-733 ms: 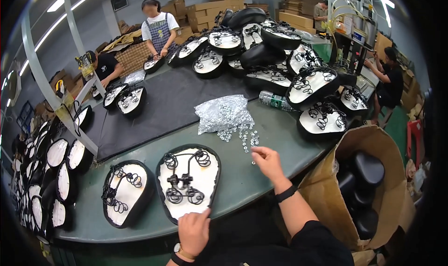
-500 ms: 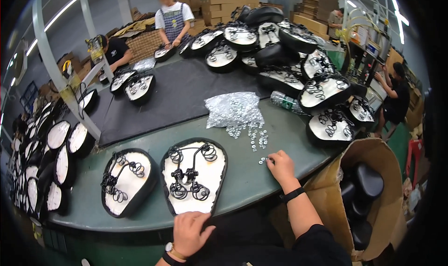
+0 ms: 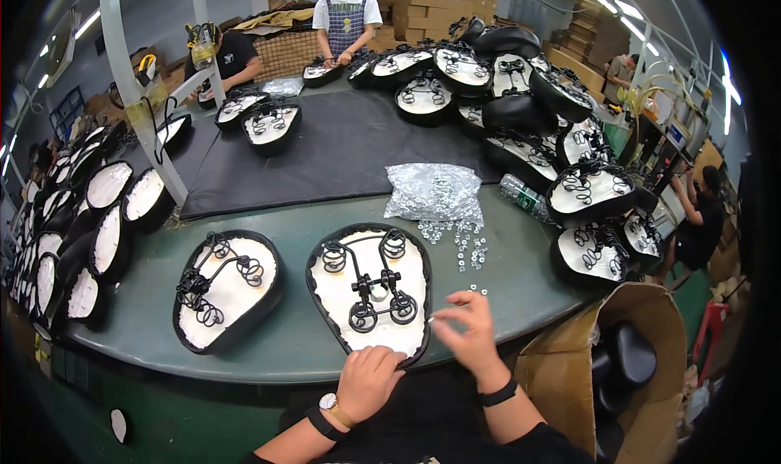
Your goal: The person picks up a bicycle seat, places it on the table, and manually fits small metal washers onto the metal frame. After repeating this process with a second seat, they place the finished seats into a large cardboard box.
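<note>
An upturned bicycle saddle [image 3: 370, 264] with a white underside and black coil springs lies in front of me on the green bench, narrow end toward me. My left hand [image 3: 370, 380] grips its near end, the fingers over the rim. Just off the saddle's right rim, my right hand [image 3: 468, 334] is raised, thumb and fingers bent round a small pale piece at the tips that looks like a nut [image 3: 432, 320]. To the left lies a second sprung saddle [image 3: 228, 289]. Loose metal nuts [image 3: 469, 252] spill from a clear plastic bag [image 3: 435, 191] beyond my right hand.
Saddles are heaped at the back right [image 3: 521, 102] and stacked along the left [image 3: 106, 183]. A plastic bottle [image 3: 525, 197] lies by the right heap. An open carton [image 3: 561, 374] with black saddles stands at my right. Across the bench a person [image 3: 346, 24] handles a saddle.
My right hand has moved left from the loose nuts to the saddle's right rim. My left hand has closed further over the near end. The whole view has shifted.
</note>
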Motion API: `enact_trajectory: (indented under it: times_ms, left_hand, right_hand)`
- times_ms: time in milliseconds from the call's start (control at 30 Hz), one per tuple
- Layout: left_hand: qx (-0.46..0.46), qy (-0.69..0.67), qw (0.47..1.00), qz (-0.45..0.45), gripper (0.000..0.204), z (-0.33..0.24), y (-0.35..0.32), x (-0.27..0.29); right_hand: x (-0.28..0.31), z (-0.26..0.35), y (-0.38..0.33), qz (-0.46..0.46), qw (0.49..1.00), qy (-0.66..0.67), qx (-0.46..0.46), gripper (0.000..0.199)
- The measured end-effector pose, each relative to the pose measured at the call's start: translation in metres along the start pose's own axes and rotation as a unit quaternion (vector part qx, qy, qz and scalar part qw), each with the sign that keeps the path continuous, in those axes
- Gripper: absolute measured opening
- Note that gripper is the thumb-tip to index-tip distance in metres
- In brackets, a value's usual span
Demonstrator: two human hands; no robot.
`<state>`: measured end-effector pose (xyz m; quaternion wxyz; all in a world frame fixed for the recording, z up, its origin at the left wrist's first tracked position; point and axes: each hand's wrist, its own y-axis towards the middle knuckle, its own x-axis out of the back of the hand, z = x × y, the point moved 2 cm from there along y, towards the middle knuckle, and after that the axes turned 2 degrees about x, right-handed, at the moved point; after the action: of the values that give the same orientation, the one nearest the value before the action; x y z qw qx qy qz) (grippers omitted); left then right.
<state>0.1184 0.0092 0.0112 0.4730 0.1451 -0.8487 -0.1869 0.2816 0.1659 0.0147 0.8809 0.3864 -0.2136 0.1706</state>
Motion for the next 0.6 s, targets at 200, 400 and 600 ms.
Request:
enact_trajectory:
  times_ms: [200, 400, 600]
  left_hand:
    - [0.039, 0.035, 0.998, 0.016, 0.080, -0.010, 0.021, -0.006]
    - [0.059, 0.067, 0.994, 0.056, 0.098, -0.009, 0.035, -0.018]
    - [0.064, 0.033, 0.995, 0.073, 0.104, 0.005, 0.033, -0.005]
  right_hand:
    - [-0.023, 0.017, 0.000, 0.002, 0.995, -0.092, 0.030, 0.015]
    - [-0.039, 0.003, 0.006, 0.007, 0.995, -0.102, -0.011, 0.015]
    - [-0.046, -0.001, 0.009, 0.024, 0.999, -0.036, -0.028, 0.020]
